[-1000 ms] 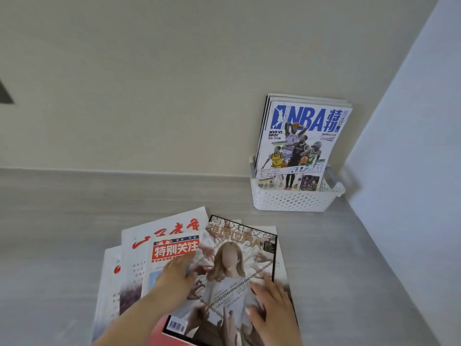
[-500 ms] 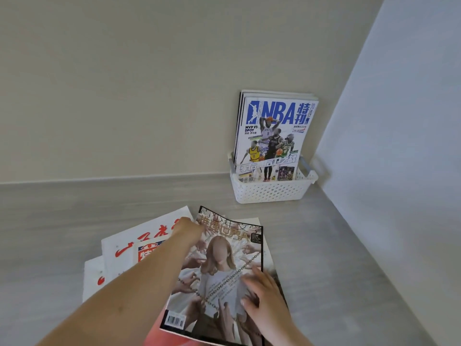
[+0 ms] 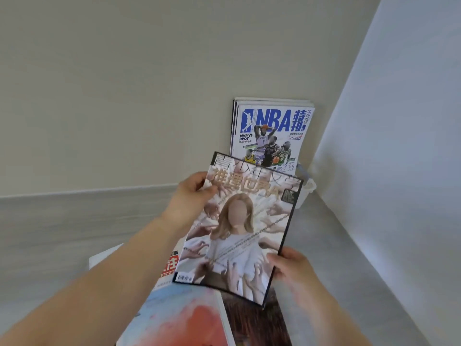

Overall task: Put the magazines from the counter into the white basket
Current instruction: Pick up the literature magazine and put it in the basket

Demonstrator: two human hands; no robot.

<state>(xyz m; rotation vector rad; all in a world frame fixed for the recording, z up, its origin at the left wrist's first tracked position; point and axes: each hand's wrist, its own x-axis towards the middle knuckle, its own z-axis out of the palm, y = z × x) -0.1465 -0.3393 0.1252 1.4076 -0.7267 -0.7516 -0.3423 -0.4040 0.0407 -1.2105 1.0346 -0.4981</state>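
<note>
Closest in, a magazine with a blue-and-red cover (image 3: pixel 189 318) is lying on the grey bench (image 3: pixel 344 258), beside a dark-covered magazine (image 3: pixel 254 325) on its right, and a white one (image 3: pixel 104 258) is peeking out from under the left forearm. Just above them, the right hand (image 3: pixel 291 268) is pinching the lower right corner of the magazine with a long-haired figure on the cover (image 3: pixel 239 228), thumb on the front. The left hand (image 3: pixel 192 196) is gripping its upper left edge, fingers curling behind. This magazine is hanging clear of the bench, tilted, and is covering most of the white basket (image 3: pixel 308 188) in the corner. Inside the basket, an NBA magazine (image 3: pixel 272 126) is standing upright at the front of several others, which are leaning back against the beige wall (image 3: pixel 124 96)
</note>
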